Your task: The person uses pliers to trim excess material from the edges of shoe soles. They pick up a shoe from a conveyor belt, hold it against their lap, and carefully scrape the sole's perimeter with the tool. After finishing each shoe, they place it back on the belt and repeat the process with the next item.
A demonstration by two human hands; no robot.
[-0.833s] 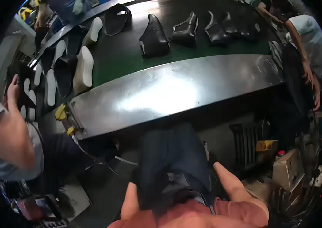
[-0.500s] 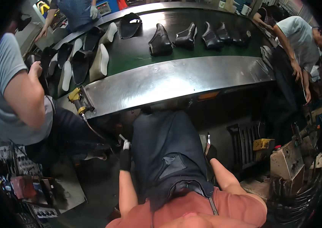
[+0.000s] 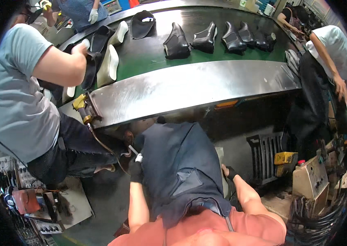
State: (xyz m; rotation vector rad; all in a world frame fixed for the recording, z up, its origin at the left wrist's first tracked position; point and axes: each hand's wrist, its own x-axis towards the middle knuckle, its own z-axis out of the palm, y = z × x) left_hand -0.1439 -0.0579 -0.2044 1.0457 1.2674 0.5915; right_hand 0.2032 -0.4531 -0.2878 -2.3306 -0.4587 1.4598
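My left hand (image 3: 136,170), in a black glove with pale fingertips, is closed around a thin pale stick (image 3: 133,150). It hangs beside the left edge of my dark apron (image 3: 173,151), below the bench. On the apron's other side is my right hand (image 3: 229,172), in a black glove that leaves the fingertips bare. Its fingers are bent in next to the apron, by a pale flat piece (image 3: 219,155); what they hold is mostly hidden. Ahead, several black ankle boots (image 3: 176,42) stand on the green bench top (image 3: 149,63).
A steel ledge (image 3: 173,85) edges the bench, with a yellow air tool (image 3: 84,110) and hose at its left. A co-worker (image 3: 22,90) stands close on the left by pale shoe lasts (image 3: 108,67). Another person (image 3: 333,53) bends at right, behind a control box (image 3: 309,174).
My right hand has moved down and slightly right, and the bright thin thing beside it no longer shows. The left co-worker's arm has reached over the shoe parts. My left hand has dipped slightly.
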